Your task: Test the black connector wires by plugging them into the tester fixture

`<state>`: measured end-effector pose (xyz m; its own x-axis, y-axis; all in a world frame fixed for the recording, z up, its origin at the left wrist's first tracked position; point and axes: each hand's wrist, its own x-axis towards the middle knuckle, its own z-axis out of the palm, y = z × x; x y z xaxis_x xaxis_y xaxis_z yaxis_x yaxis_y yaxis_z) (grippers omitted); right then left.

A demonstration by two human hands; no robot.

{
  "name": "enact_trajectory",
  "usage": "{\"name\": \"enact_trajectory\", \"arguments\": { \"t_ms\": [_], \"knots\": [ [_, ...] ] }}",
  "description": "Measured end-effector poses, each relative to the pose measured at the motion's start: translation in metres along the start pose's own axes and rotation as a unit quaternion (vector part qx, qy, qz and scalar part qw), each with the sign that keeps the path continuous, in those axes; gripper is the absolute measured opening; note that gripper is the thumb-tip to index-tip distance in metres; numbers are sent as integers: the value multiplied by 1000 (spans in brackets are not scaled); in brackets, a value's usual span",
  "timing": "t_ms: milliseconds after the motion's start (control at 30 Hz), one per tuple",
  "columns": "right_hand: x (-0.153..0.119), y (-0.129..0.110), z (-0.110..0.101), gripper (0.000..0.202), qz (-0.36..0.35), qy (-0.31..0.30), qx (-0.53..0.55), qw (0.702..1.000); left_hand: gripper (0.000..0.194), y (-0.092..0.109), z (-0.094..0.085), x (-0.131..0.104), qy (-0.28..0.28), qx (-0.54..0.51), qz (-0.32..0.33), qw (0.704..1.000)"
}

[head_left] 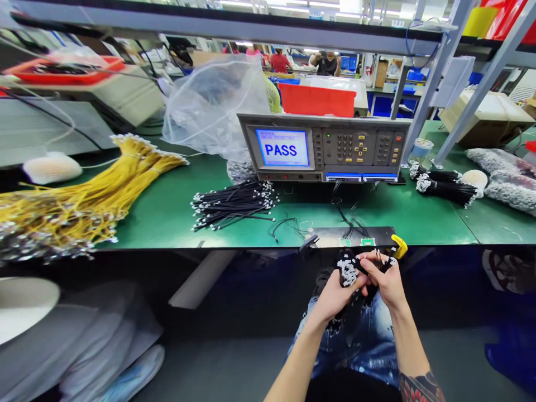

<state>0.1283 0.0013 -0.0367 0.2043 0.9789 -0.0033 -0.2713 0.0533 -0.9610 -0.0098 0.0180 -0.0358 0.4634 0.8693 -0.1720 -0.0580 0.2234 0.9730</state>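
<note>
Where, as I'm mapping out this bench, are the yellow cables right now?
In the head view, the yellow cables lie at the left end of the green bench, to the left of the pile of black cables.

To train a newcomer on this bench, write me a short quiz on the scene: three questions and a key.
1. Multiple choice: which word does the screen of the benchtop tester show?
A) FAIL
B) PASS
C) READY

2. True or false: in this view, the yellow cables lie left of the tester.

3. Fill in: the left hand and right hand hold black cables with ____ connectors.

Key: 1. B; 2. true; 3. white
</note>
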Motion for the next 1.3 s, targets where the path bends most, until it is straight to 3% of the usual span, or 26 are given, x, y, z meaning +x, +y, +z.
{"name": "enact_trajectory", "arguments": {
  "t_ms": [167, 367, 500, 633, 867, 1300],
  "knots": [
    [3, 7, 2, 36, -14, 17, -6, 1000, 49, -8, -2, 4, 36, 51, 33, 998],
    [13, 6, 0, 40, -1, 79, 96, 992, 55, -8, -6, 4, 39, 2, -21, 999],
    [21, 4, -14, 40, 2, 114, 148, 982, 55, -7, -12, 1, 122, -55, -23, 991],
    [25, 14, -22, 39, 4, 100, 95, 990, 50, -3, -22, 0, 180, -144, -3, 973],
    [26, 28, -7, 42, -41, 127, -36, 990, 43, 3, -31, -4, 142, -221, 42, 964],
    [27, 29, -8, 41, -68, 140, -94, 983, 44, 3, -17, 3, 112, -188, 22, 976]
  ]
}}
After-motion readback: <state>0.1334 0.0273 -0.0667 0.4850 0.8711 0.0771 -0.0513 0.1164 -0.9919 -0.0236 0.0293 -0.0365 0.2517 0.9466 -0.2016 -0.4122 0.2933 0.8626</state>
